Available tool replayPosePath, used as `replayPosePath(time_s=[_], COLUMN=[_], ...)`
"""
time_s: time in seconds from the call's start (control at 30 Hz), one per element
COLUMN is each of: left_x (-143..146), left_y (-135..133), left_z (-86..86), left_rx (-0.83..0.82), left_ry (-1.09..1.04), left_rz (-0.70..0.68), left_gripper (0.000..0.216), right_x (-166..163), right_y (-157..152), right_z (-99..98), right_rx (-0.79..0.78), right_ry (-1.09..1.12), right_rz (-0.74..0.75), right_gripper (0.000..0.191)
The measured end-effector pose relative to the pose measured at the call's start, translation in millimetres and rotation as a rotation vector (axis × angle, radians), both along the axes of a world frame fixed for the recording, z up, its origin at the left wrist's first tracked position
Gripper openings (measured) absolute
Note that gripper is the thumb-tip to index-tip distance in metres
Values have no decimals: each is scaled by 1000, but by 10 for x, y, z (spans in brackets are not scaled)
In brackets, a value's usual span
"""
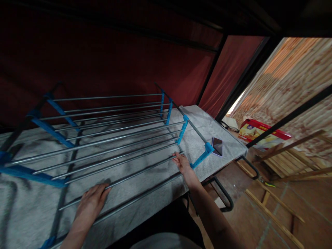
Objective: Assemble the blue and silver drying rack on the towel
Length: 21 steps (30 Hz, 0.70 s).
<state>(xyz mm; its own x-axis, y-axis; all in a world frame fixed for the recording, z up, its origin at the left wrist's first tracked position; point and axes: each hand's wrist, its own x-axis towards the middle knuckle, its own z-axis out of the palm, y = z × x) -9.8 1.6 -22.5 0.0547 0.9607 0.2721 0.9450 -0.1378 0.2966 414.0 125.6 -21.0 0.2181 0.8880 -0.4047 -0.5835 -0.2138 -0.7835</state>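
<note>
A metal tube (140, 170) runs between my two hands, apart from the rack's blue brackets at both ends. My left hand (91, 199) is closed over it near its left end, palm down. Near the other end, my right hand (182, 162) pinches it between thumb and fingers. Behind it a rack of grey tubes (111, 141) lies on its side, with blue plastic brackets (53, 133) joining the tubes. The blue corner bracket (206, 152) stands just right of my right hand. A thicker front tube (145, 193) passes below both hands.
Grey cloth covers the table (202, 119) under the rack. A phone (217, 146) lies on it at the right. Beyond the table edge are a red and yellow box (261, 133), a wooden frame (275, 216) on the floor and a wooden chair (298, 159).
</note>
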Motion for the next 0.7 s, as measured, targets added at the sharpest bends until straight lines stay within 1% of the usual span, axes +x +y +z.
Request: replayPosePath(time_s=[0.13,0.27,0.37,0.43,0.5,0.6,0.7], left_x=[14,77,179,247,297,339,357], left_y=[17,-31,-104,-136,-159,-200,-232], left_z=[17,67,187,273,335,367,361], left_rx=[-13,-7,-68,-118,-123,-122,-124], left_ry=[3,-10,-3,14,21,17,5], left_rz=[-17,45,79,109,151,189,199], left_gripper=[43,38,27,25,23,24,26], right_x=[16,56,117,164,205,249,277], right_y=[19,-6,-6,31,74,102,107], right_z=[15,-6,-96,-183,-259,-316,-328], right_rx=[-12,-22,-27,-24,-15,-32,-67], right_ry=[-7,10,-28,-80,-107,-118,-133], right_rz=[13,76,96,124,149,174,177], right_gripper=[17,12,14,15,15,14,10])
